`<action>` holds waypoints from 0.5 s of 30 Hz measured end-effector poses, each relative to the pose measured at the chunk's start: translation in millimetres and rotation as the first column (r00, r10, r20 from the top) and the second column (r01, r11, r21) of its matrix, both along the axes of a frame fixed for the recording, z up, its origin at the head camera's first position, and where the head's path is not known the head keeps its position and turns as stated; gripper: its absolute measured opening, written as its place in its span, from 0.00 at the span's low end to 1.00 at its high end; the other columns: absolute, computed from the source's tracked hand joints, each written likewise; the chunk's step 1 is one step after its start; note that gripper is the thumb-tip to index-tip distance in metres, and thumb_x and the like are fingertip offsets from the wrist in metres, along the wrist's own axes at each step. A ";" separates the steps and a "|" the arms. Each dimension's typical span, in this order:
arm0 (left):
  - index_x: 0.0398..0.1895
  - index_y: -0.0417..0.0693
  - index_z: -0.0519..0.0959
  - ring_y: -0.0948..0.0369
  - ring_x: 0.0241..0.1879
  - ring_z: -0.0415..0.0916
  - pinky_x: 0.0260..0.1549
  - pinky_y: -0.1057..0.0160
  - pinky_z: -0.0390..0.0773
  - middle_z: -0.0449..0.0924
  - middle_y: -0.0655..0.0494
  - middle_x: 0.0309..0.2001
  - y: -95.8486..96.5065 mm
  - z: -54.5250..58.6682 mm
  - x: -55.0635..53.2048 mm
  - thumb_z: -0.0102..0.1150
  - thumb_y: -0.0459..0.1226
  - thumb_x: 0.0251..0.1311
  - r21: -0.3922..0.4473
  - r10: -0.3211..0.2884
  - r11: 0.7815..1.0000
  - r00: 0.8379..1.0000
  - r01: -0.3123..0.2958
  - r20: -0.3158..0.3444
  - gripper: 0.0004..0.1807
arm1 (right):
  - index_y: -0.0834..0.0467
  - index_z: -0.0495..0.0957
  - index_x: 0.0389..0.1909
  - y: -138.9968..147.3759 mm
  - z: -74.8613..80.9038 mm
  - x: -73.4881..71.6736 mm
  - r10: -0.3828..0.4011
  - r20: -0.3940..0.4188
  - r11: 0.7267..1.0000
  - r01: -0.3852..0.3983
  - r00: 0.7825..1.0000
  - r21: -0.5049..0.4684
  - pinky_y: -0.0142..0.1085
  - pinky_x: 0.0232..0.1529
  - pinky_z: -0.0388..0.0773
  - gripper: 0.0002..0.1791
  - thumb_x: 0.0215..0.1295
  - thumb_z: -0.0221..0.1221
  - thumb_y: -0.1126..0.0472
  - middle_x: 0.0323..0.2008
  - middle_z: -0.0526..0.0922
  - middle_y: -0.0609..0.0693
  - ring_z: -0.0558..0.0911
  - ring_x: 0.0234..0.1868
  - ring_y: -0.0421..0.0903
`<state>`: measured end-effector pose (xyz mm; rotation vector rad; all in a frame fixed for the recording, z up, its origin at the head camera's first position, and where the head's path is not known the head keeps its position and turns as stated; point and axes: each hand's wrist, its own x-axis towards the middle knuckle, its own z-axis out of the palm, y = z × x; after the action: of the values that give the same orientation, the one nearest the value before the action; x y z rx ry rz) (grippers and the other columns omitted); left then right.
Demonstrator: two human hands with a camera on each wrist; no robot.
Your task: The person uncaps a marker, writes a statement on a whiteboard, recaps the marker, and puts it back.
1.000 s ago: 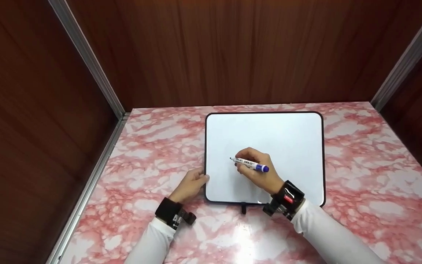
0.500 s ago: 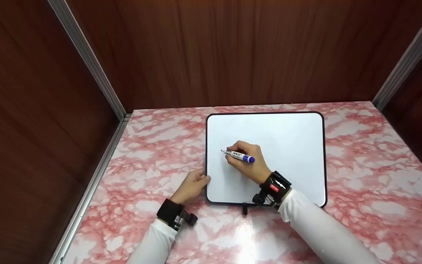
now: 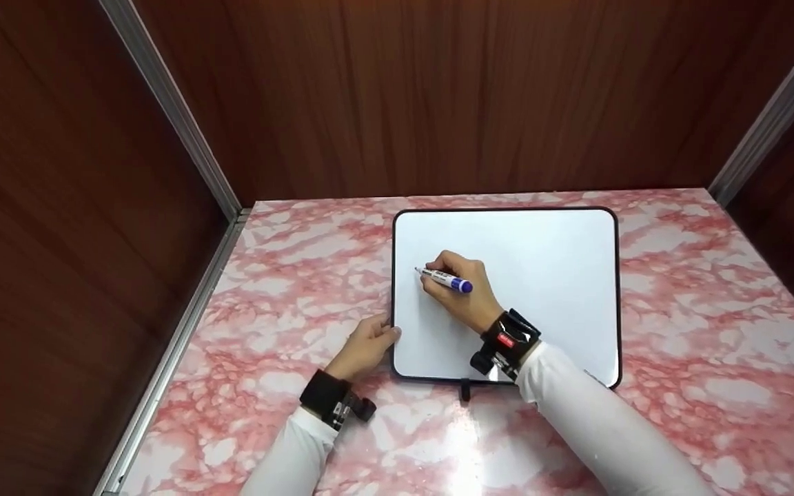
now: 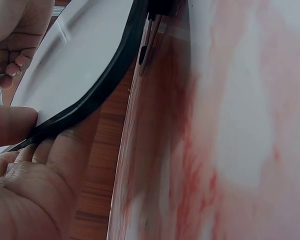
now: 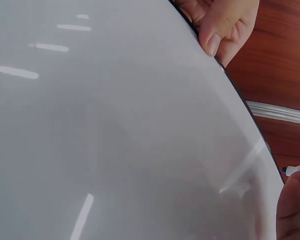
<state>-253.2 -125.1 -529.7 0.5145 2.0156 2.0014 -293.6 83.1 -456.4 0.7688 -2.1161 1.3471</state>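
A whiteboard point(image 3: 548, 289) with a thin black frame and rounded corners is on the table in the head view. My left hand point(image 3: 364, 346) grips its left edge, thumb on the white face and fingers behind, as the left wrist view shows on the black frame point(image 4: 107, 82). Over the board's left part, my right hand point(image 3: 473, 296) holds a white marker point(image 3: 444, 278) with a blue rear end in a writing grip. Its dark tip points left, close to the white surface near the left edge. No clear stroke shows on the board.
The table point(image 3: 287, 296) has a red and white marbled top. A small black tab point(image 3: 465, 390) sticks out below the board's lower edge. Dark wood panels point(image 3: 438, 96) rise behind and at both sides, with metal corner posts point(image 3: 176, 103).
My right hand has moved the marker left and then farther up the board, away from me. My left hand keeps its grip on the left edge.
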 end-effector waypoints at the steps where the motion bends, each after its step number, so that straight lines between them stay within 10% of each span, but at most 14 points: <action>1: 0.58 0.27 0.70 0.50 0.48 0.80 0.47 0.56 0.79 0.79 0.37 0.50 -0.1 -0.1 0.0 0.43 0.27 0.70 -0.008 0.003 1.000 1.000 -0.003 -0.003 0.17 | 0.57 0.78 0.25 -0.3 -0.2 -1.0 -0.011 -0.008 1.000 0.012 1.000 0.006 0.30 0.22 0.73 0.05 0.52 0.66 0.67 0.29 0.85 0.45 0.77 0.22 0.38; 15: 0.59 0.29 0.71 0.55 0.44 0.80 0.44 0.58 0.80 0.81 0.40 0.47 -1.6 0.1 -0.4 0.45 0.29 0.71 -0.041 0.000 0.999 1.000 0.000 -0.005 0.17 | 0.58 0.78 0.26 -4.9 3.5 -10.2 -0.066 -0.044 0.992 0.071 0.997 0.101 0.33 0.25 0.74 0.05 0.55 0.65 0.67 0.31 0.86 0.48 0.80 0.26 0.38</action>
<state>-253.5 -126.8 -529.6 0.5114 2.0544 1.9568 -303.7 78.2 -452.9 0.7506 -2.1730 1.1858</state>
